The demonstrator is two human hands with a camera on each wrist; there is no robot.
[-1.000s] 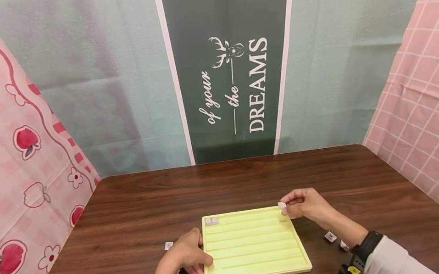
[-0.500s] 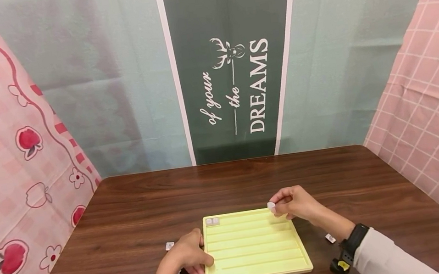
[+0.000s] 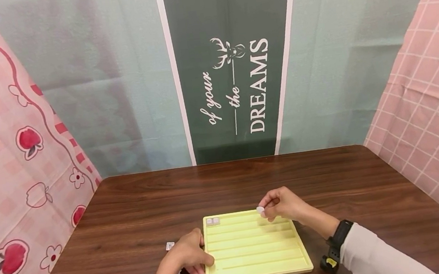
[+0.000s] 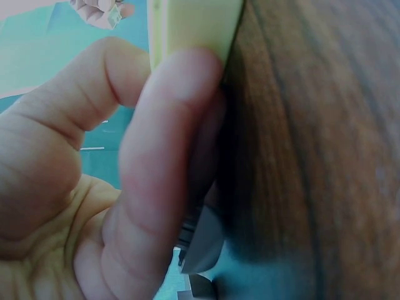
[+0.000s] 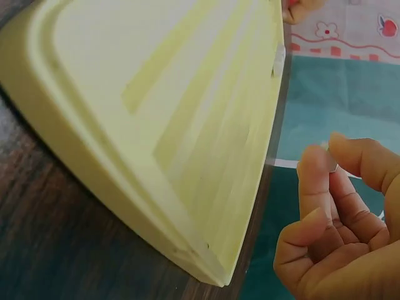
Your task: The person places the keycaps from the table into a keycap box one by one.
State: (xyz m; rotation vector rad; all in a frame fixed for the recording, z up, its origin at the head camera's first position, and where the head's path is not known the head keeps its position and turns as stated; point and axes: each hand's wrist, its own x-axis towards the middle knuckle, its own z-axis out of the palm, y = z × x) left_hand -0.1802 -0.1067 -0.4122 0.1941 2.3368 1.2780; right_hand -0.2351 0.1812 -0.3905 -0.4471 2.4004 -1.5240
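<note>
A pale yellow ridged tray (image 3: 255, 246) lies flat on the table. My left hand (image 3: 189, 253) grips its left side, thumb on top of the rim; in the left wrist view a finger lies along the tray's edge (image 4: 195, 25). Between the thumb and fingers of my right hand (image 3: 284, 203) is a small white keycap (image 3: 260, 210), held over the tray's far rim, right of centre. The right wrist view shows that pinch, with only a sliver of the keycap (image 5: 332, 165) visible. Two pale keycaps (image 3: 212, 221) sit side by side in the tray's far left corner.
Another white keycap (image 3: 170, 245) lies on the dark wooden table (image 3: 129, 213) left of the tray, close to my left hand. One more light piece (image 3: 179, 273) shows partly beneath that hand. A printed curtain (image 3: 240, 106) hangs behind the table.
My right hand has moved left along the tray's far rim, carrying the keycap. Its forearm now covers the keycaps on the table at right. The left hand keeps its grip.
</note>
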